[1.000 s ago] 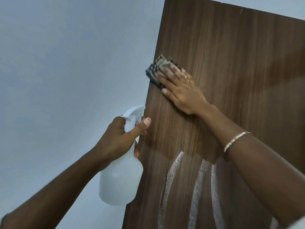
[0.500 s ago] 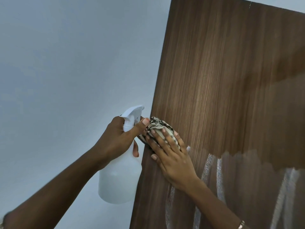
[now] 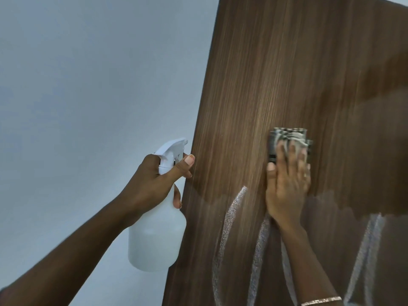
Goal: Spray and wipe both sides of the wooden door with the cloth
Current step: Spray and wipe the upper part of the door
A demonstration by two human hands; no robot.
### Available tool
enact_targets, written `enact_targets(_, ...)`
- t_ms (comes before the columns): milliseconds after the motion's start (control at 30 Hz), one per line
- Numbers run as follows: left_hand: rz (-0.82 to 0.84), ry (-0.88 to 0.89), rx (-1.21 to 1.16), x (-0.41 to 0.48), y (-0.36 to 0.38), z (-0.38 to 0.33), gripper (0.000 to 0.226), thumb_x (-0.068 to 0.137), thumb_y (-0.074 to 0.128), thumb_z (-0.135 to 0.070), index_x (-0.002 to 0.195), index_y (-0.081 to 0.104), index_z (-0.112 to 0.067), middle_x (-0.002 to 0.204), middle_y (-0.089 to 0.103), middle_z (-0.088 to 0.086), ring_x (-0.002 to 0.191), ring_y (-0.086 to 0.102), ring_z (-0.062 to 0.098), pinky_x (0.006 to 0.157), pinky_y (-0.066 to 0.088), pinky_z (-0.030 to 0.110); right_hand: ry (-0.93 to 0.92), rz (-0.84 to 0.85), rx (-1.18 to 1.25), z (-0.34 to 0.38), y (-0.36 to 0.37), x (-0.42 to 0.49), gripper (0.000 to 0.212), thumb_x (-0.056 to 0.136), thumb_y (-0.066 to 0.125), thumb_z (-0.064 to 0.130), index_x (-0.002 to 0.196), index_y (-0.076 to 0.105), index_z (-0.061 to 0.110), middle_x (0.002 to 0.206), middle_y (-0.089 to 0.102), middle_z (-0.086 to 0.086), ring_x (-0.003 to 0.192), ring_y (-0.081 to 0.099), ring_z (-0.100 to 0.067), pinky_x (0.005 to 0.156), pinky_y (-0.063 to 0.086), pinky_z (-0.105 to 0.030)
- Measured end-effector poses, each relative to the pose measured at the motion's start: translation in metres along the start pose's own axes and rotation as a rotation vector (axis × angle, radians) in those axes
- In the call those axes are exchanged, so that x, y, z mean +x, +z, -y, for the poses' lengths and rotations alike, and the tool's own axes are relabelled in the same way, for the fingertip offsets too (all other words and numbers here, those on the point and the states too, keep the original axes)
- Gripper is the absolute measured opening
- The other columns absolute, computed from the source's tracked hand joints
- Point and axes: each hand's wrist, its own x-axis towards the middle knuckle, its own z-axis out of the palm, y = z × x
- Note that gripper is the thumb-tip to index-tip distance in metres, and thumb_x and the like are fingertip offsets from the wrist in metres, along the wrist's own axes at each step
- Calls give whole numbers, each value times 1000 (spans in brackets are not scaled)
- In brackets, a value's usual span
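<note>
A plain pale wall (image 3: 88, 85) is showing past the left edge of the wooden door (image 3: 298, 74). Low on the door, white foamy streaks (image 3: 231, 217) are running down, not yet wiped. Just off the door's left edge, the left hand (image 3: 154, 184) is gripping the neck of the white spray bottle (image 3: 156, 239), with its fingers curled round it. On the middle of the door's face, the right hand (image 3: 287, 191) is pressing the folded cloth (image 3: 287, 135) flat with straight fingers, not clenching it. I think the cloth could be slipping out from under those flat fingers if the push gets weak. The bottle could be bumping the door's edge, because it is hanging so close. The drips may be running lower before the cloth gets to them. Higher up, the door is looking wide and bare, giving lots of room for wiping. The left edge is near, so strokes going that way are needing to stop short.
</note>
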Motion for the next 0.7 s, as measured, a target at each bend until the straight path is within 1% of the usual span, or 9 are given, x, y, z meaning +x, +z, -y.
enact_targets(67, 9, 0, 8, 1, 0, 0, 36, 93, 51, -52, 106, 63, -21, 60, 68, -14, 53, 68, 19, 50, 50, 14, 152, -61, 18, -6, 1, 0, 56, 110, 24, 42, 164, 17, 29, 172, 8, 5, 159, -3, -20, 124, 9, -61)
enact_targets(133, 4, 8, 27, 1, -1, 1, 35, 94, 51, -51, 107, 63, -21, 59, 67, -17, 53, 68, 18, 48, 50, 12, 274, -90, 17, 15, 10, 2, 57, 110, 21, 44, 164, 15, 29, 172, 5, 3, 159, -4, -24, 124, 7, -62)
enact_targets(200, 10, 15, 30, 0, -1, 2, 35, 93, 51, -51, 109, 62, -22, 61, 69, -15, 53, 69, 20, 51, 53, 16, 289, -96, 26, 51, 21, 2, 57, 110, 22, 43, 164, 12, 30, 172, 2, 4, 159, -5, -25, 125, 3, -60)
enact_targets(300, 42, 8, 8, -1, 1, 3, 37, 90, 52, -57, 100, 65, -25, 64, 71, 4, 53, 69, 24, 65, 61, 35, -17, -13, 47, 112, 38, -12, 55, 112, 27, 35, 164, 10, 31, 172, 1, 6, 159, -5, -22, 127, -1, -54)
enact_targets(333, 49, 2, 0, -2, 3, 3, 38, 89, 51, -59, 99, 66, -25, 61, 70, 8, 52, 68, 24, 67, 60, 36, -131, 20, 38, 128, 42, -17, 55, 112, 26, 32, 164, 11, 31, 172, 2, 6, 159, -5, -21, 127, 0, -53)
enact_targets(400, 31, -15, 7, -3, 6, 0, 44, 87, 50, -62, 104, 66, -24, 56, 67, 6, 53, 68, 22, 67, 58, 34, -279, 57, 8, 137, 43, -21, 55, 111, 26, 31, 164, 14, 29, 172, 4, 4, 159, -4, -20, 127, 4, -51)
enact_targets(500, 31, 9, -26, -5, 11, -4, 39, 90, 51, -57, 103, 65, -23, 54, 67, -3, 52, 67, 23, 58, 56, 25, -359, 95, 0, 103, 31, -10, 54, 112, 32, 35, 164, 17, 31, 172, 5, 9, 159, -3, -14, 128, 5, -49)
enact_targets(567, 40, 28, -34, -7, 13, -5, 37, 90, 51, -54, 105, 63, -23, 55, 67, -8, 51, 67, 24, 54, 54, 20, -282, 68, 7, 62, 20, -3, 54, 111, 31, 37, 163, 17, 33, 172, 4, 10, 158, -3, -13, 127, 5, -52)
enact_targets(700, 46, 6, -33, -7, 13, -3, 43, 86, 49, -58, 99, 66, -20, 54, 66, -2, 55, 69, 24, 54, 55, 16, 160, -85, 47, -14, 0, -1, 54, 110, 24, 41, 163, 19, 31, 172, 9, 6, 159, 0, -21, 125, 8, -58)
